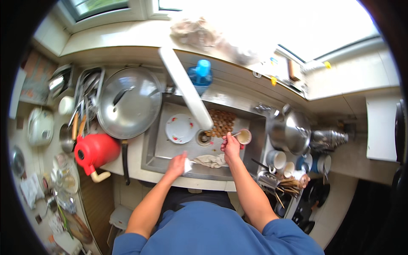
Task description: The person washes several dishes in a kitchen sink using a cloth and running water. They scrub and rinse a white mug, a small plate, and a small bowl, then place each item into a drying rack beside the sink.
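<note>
My left hand [177,166], slightly blurred, is at the front edge of the stainless steel sink [172,161] with a small white piece of tissue or cloth [188,166] in it. Over the sink's right part, my right hand [230,147] pinches a thin-handled utensil [235,134]. Its far end meets a small cup [244,137] with a pale inside; whether the fingers also hold the cup is unclear. A white plate [179,128] with red flowers lies in the sink, left of the drain [204,137]. Near the front wall rests a crumpled beige rag [210,160].
A long white bar-like faucet spout [186,89] reaches over the sink. Left stand a large metal lid [129,102], a red kettle [97,151] and a black-handled knife [125,162]. To the right are a steel pot [290,130], several mugs [276,159] and a chopstick holder [268,181].
</note>
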### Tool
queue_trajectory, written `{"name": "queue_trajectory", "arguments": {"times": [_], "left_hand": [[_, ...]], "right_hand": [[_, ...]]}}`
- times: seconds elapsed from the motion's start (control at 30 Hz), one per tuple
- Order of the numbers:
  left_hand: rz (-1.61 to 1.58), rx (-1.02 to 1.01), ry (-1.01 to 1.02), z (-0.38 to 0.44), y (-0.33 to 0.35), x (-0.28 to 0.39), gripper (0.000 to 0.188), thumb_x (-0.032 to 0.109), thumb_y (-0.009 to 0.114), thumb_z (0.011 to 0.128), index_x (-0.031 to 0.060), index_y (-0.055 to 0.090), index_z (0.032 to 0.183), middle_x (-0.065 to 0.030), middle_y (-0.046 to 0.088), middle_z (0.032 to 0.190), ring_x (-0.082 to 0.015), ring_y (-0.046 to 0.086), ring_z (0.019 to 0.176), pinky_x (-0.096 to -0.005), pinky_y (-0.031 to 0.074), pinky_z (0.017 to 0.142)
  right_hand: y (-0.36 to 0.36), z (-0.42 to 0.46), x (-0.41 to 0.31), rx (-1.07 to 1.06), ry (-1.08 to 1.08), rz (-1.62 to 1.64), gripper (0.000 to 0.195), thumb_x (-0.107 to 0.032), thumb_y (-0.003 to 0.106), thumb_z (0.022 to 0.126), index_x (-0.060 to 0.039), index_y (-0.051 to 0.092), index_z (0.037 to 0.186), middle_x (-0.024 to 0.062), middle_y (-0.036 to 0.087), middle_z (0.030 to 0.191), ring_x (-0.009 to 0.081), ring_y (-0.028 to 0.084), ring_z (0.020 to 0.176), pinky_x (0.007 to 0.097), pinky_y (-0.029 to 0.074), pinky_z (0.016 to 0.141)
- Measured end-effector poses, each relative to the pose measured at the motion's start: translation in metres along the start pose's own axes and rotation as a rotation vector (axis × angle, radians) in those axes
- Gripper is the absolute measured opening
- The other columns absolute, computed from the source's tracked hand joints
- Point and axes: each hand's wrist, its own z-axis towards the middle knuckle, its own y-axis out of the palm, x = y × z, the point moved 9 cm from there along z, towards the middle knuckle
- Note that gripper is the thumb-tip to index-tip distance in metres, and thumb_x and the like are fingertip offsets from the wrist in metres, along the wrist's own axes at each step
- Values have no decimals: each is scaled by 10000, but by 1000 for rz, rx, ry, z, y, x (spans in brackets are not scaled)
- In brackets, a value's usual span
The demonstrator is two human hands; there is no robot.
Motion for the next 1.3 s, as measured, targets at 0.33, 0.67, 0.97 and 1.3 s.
{"name": "queue_trajectory", "arguments": {"times": [0.33,0.67,0.97,1.3], "left_hand": [[-639,102,-24,-5,-27,15,164,113,574,980,25,502,1097,-96,677,957,-138,659,874,-296,528,660],[-785,257,-52,5,-46,-3,123,114,612,972,56,573,1073,3,625,926,-71,554,807,-249,464,722],[-235,432,299,34,11,50,176,146,649,951,3,620,1049,-63,559,1169,-152,531,1052,-301,432,926],[-961,419,-254,55,14,14,334,205,658,939,16,572,1201,-84,636,1042,-187,633,840,-336,515,626]], "right_hand": [[-162,62,69,556,164,6,245,-388,626,943,-211,552,1095,-31,514,798,125,390,523,273,305,446],[-159,97,103,415,361,10,283,-457,592,883,-181,534,905,-27,330,630,112,297,453,267,236,415],[-30,27,107,84,167,-402,449,-454,601,917,-11,669,939,23,508,618,133,478,507,330,381,453],[92,-33,78,-208,-255,-862,451,-417,614,842,20,682,930,214,669,897,347,637,850,437,497,784]]}}
